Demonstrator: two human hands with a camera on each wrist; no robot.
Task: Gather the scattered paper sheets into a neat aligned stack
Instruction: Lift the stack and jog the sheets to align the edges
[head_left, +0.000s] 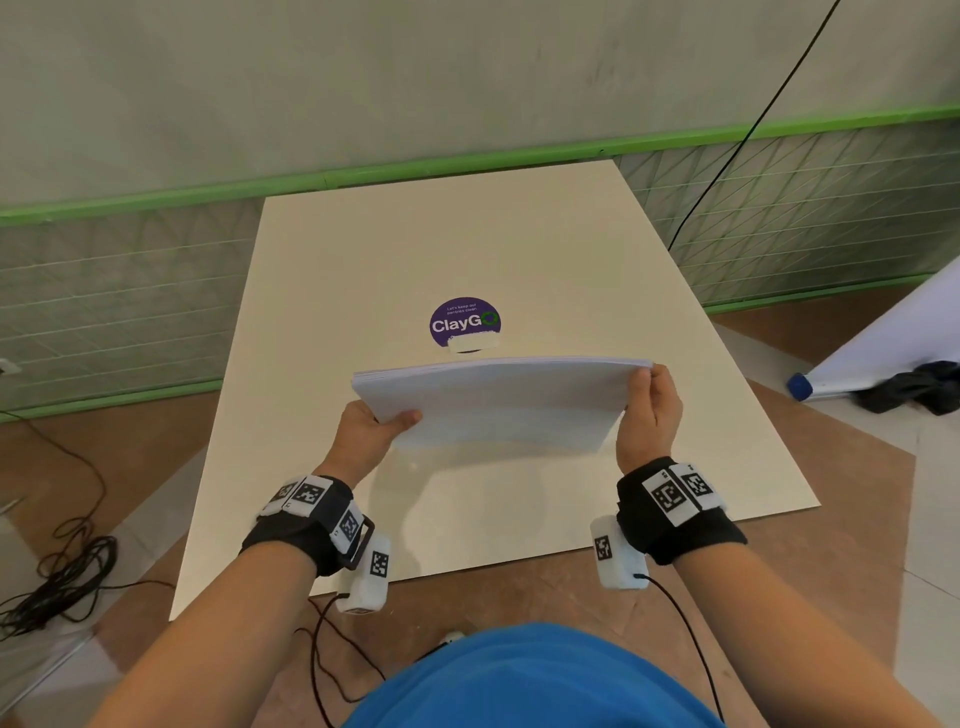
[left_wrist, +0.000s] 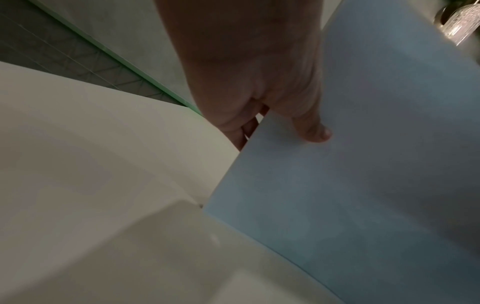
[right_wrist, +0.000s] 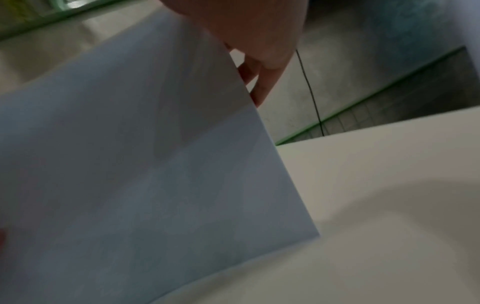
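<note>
A stack of white paper sheets (head_left: 498, 400) is held upright-tilted above the cream table (head_left: 467, 249), its lower long edge near the tabletop. My left hand (head_left: 374, 421) grips the stack's left end, thumb on the near face and fingers behind. My right hand (head_left: 649, 405) grips the right end the same way. In the left wrist view the thumb presses the paper stack (left_wrist: 363, 164) by my left hand (left_wrist: 280, 119). In the right wrist view the paper stack (right_wrist: 142, 164) hides most of my right hand (right_wrist: 257, 67), with fingers showing behind its edge.
A purple round ClayGo sticker (head_left: 465, 323) lies on the table just beyond the stack. Black cables (head_left: 57, 577) lie coiled on the floor at left. A white roll with a blue cap (head_left: 800, 385) and dark cloth lie at right. A green-trimmed wall stands behind.
</note>
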